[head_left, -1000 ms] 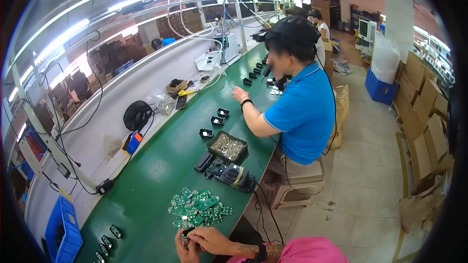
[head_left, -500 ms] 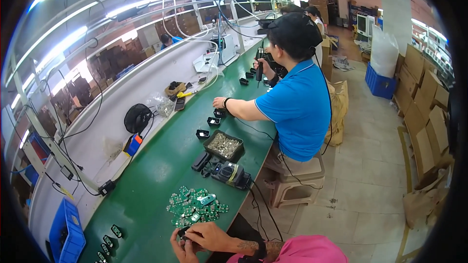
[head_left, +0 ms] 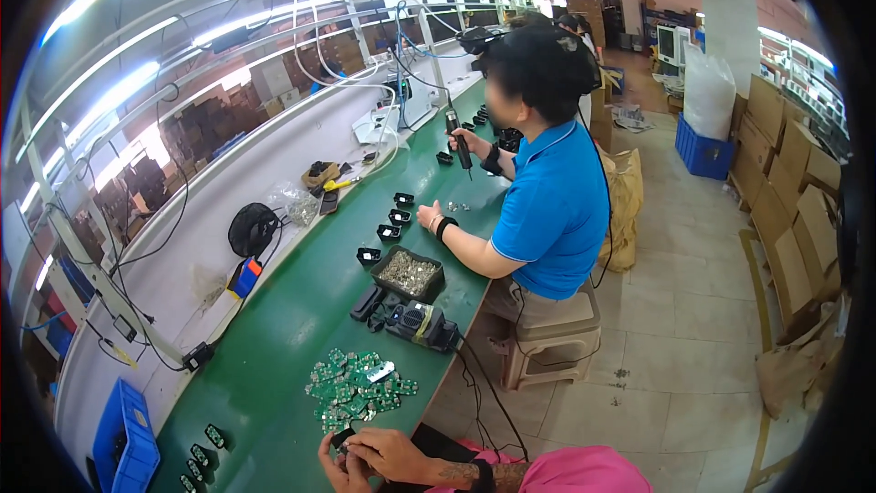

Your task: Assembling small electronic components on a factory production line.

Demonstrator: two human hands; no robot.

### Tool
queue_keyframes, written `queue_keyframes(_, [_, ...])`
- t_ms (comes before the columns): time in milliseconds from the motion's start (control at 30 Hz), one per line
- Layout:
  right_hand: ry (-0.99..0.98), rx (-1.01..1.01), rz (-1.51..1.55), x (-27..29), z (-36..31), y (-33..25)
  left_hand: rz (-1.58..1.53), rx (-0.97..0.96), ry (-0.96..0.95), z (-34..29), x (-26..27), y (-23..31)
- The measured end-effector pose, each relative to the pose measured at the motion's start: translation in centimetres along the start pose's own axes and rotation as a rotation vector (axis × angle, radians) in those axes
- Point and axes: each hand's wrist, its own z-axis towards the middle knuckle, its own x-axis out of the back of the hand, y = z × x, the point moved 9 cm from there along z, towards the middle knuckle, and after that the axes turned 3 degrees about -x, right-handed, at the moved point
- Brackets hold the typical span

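At the lower edge, my left hand point(head_left: 343, 473) holds a small black plastic housing point(head_left: 344, 436) upright between thumb and fingers. My right hand point(head_left: 394, 454) reaches across from the right, its fingertips pinched together on the same housing; they hide most of it. Just beyond both hands lies a loose heap of green circuit boards point(head_left: 351, 393), with one whitish piece point(head_left: 380, 371) on top. To the left, several black housings with green boards in them point(head_left: 215, 436) stand in a slanting row on the green bench point(head_left: 260, 383).
Beyond the boards are a black device with cables point(head_left: 422, 323) and a tray of small metal parts point(head_left: 406, 274). A co-worker in a blue shirt point(head_left: 557, 201) sits farther along, holding an electric screwdriver point(head_left: 459, 139) near black housings point(head_left: 389, 232). A blue bin point(head_left: 128, 438) stands far left.
My hands stay together on the black housing, with little visible shift. The co-worker's left hand has left the row of housings and moved nearer; the screwdriver has swung left. The view has turned slightly.
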Motion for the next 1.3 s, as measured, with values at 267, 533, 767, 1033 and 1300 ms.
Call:
queue_keyframes(267, [0.051, 0.219, -0.235, -0.9, 0.2, -2.5, 0.182, -0.281, 0.079, -0.5, 2.5, -0.3])
queue_keyframes(533, [-0.503, 0.101, -0.371, -5.5, 4.8, -4.2, 0.062, -0.232, 0.177, 0.7, 6.1, 1.1])
queue_keyframes(767, [-0.808, -0.123, -0.308, -10.3, 6.2, -0.3, 0.077, -0.259, 0.199, 1.2, 9.3, 0.3])
queue_keyframes(1033, [-0.881, -0.229, -0.297, -13.1, 8.4, 2.4, 0.080, -0.252, 0.178, 3.4, 11.6, -0.5])
queue_keyframes(1300, [-0.825, -0.284, -0.299, -14.0, 9.2, 4.4, 0.396, -0.348, 0.251, 4.7, 12.3, -0.1])
